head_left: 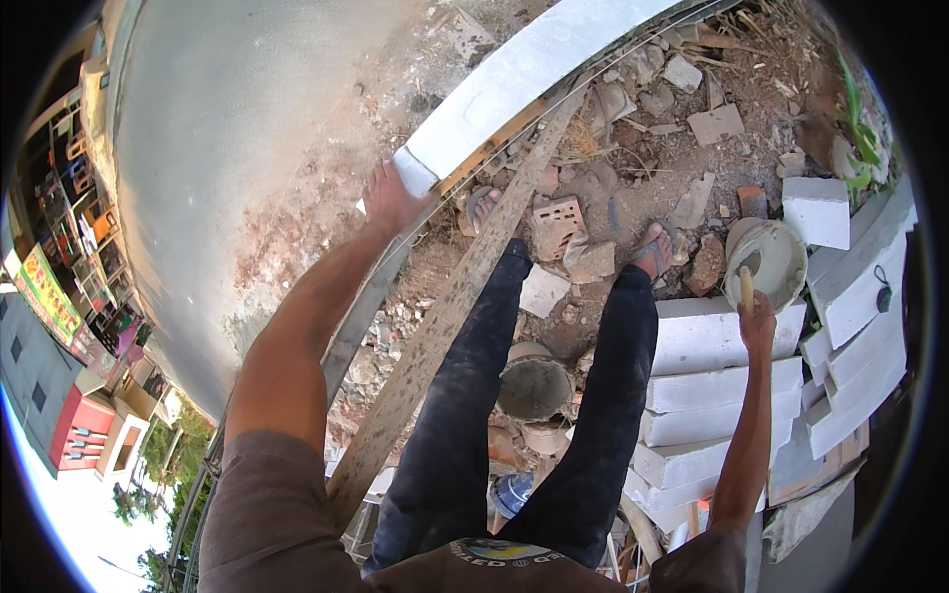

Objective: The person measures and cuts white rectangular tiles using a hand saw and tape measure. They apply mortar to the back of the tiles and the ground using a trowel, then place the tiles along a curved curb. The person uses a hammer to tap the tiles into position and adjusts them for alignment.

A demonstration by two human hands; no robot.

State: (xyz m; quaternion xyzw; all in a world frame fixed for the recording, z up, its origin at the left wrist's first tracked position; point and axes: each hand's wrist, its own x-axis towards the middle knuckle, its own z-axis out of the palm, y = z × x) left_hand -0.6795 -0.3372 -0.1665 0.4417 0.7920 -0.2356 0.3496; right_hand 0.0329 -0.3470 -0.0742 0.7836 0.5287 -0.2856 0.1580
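My left hand (pixel 393 198) rests at the near end of a curved row of white blocks (pixel 534 74), its fingers stretched out beside the grey end face. Nothing shows gripped in it, though its underside is hidden. A small white corner (pixel 361 207) peeks out by the wrist. Off to the right, my right hand (pixel 757 318) is closed round the wooden handle of a trowel (pixel 746 287). The trowel's blade dips into a round bucket (pixel 797 259) of pale wet mortar.
White blocks (pixel 727 331) are stacked under and beside the bucket. A long wooden plank (pixel 450 282) slants past my legs. Between my feet lie a holed brick (pixel 559 225) and rubble; a second bucket (pixel 535 385) stands between my legs. A taut string (pixel 633 49) follows the blocks.
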